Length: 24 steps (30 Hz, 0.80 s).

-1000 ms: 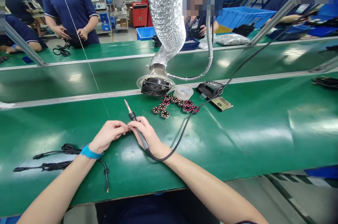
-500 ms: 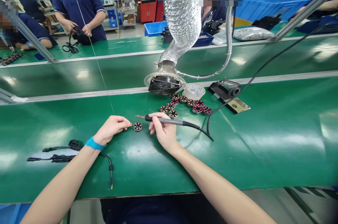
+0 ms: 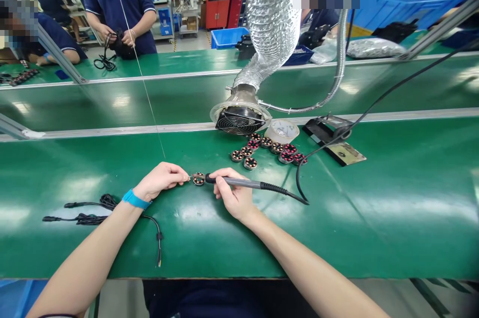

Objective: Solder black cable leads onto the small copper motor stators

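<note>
In the head view, my right hand [image 3: 235, 194] grips a soldering iron [image 3: 243, 182] like a pen. Its tip lies over a small round motor stator [image 3: 198, 179] with copper windings on the green bench; I cannot tell whether they touch. My left hand [image 3: 164, 180], wearing a blue wristband [image 3: 136, 200], is pinched closed at the stator's left edge, on what looks like thin wire. A fine strand [image 3: 149, 103] hangs from above and runs down to this hand. Black cables [image 3: 92, 218] lie beside and under my left forearm, one ending in bare coloured wires.
Several more stators [image 3: 250, 163] lie beyond my right hand, near a roll of clear tape [image 3: 281, 131]. Above hangs a fume extractor fan [image 3: 240, 122] on a foil duct. A metal iron holder [image 3: 331, 131] stands right; the iron's cord loops there. Co-workers sit or stand across the bench.
My right hand has brought the iron's tip down and nearer to me, from above the stator to over it. The left hand keeps its pinch. The whole view has shifted slightly.
</note>
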Available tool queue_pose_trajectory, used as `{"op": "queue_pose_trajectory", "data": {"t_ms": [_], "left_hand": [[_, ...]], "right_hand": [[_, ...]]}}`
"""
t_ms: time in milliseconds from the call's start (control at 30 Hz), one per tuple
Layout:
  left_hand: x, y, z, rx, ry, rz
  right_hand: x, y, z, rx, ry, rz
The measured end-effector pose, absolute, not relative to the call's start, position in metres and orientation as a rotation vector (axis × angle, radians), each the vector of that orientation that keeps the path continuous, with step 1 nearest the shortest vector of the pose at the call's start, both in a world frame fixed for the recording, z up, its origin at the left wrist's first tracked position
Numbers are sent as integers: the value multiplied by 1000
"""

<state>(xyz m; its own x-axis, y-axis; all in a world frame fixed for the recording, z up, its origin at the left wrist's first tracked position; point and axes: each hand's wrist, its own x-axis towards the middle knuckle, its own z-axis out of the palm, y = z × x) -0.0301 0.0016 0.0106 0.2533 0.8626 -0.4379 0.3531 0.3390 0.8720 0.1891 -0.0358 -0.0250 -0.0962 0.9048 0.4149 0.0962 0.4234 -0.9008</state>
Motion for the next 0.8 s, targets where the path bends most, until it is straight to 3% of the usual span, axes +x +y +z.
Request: {"op": "queue_pose_trajectory", "data": {"t_ms": [800], "left_hand": [[-29,-1,12,1280,1363,509]], "right_hand": [[186,-35,-21,-942,-1360,987]]}}
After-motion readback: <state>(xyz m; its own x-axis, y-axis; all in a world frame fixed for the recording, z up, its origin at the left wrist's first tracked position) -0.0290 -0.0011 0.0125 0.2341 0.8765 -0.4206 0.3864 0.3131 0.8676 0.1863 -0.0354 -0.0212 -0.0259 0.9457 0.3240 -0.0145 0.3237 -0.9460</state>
